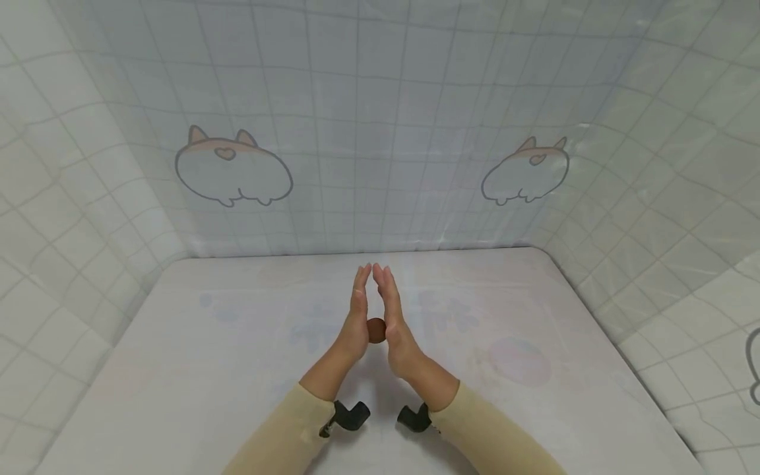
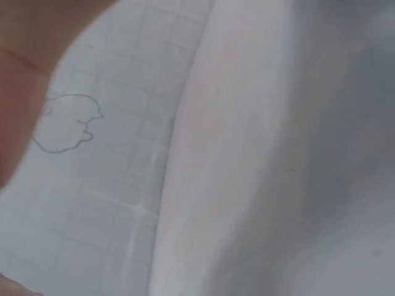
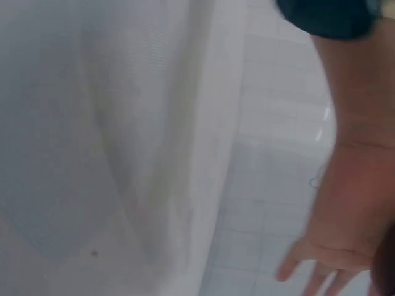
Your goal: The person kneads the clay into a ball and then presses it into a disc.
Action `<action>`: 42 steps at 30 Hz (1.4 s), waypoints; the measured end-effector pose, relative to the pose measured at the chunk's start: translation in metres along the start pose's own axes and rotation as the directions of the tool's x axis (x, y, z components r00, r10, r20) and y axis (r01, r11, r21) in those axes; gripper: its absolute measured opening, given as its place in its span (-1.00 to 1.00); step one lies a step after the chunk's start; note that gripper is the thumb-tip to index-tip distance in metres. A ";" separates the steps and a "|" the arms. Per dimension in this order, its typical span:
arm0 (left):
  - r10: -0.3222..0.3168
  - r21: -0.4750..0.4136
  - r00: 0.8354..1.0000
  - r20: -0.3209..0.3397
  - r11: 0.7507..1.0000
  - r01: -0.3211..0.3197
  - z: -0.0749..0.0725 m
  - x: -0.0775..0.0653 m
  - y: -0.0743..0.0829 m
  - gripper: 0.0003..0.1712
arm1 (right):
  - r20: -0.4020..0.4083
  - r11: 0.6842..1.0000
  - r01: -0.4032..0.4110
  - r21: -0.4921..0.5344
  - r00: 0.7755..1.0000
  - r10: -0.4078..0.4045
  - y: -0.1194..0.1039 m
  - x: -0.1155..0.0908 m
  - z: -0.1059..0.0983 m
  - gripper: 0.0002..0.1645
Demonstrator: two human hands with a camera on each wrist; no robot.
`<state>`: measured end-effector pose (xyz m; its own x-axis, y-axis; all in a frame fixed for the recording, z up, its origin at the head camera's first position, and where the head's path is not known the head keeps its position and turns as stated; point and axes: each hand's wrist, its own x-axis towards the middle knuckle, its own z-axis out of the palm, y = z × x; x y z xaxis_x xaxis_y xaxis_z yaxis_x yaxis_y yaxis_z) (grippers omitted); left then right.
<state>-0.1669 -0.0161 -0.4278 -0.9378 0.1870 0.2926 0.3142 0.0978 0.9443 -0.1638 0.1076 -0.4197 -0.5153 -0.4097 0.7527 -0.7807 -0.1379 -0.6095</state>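
Observation:
A small brown ball [image 1: 377, 330] sits between my two palms near the heels of the hands. My left hand [image 1: 356, 324] presses it from the left with straight fingers pointing away from me. From the right, my right hand [image 1: 396, 333] faces it the same way, its fingers also straight. Both hands lean together so that the fingertips come close at the top. In the right wrist view a dark brown edge of the ball [image 3: 386, 265] shows beside a palm with fingers stretched. Only part of a hand appears in the left wrist view, at the upper left.
Beneath the hands lies a pale table cover [image 1: 237, 369] with faint printed patterns. A grid-patterned curtain [image 1: 380, 132] with corgi drawings rises behind the table and along both sides. Dark wrist mounts [image 1: 353, 416] stick out inward from both beige sleeves [image 1: 285, 429].

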 end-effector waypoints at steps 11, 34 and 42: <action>-0.084 0.002 0.991 0.107 0.996 0.084 0.011 -0.011 -0.006 -0.25 | -0.079 0.990 -0.087 -0.113 0.994 0.078 -0.004 0.018 -0.013 0.08; 0.222 -0.457 0.964 0.147 0.879 -0.133 0.008 -0.020 0.019 -0.04 | -0.050 0.942 -0.320 -0.102 0.947 0.317 0.027 0.013 -0.024 0.16; 0.227 -0.419 0.973 0.033 0.887 -0.192 0.007 -0.010 0.028 -0.05 | 0.040 0.935 -0.354 0.019 0.935 0.353 0.023 0.006 -0.016 0.11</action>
<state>-0.1474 -0.0083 -0.4054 -0.8368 0.2362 0.4940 0.3972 -0.3590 0.8446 -0.1901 0.1163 -0.4249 -0.7429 -0.4682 0.4784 -0.5410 -0.0010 -0.8410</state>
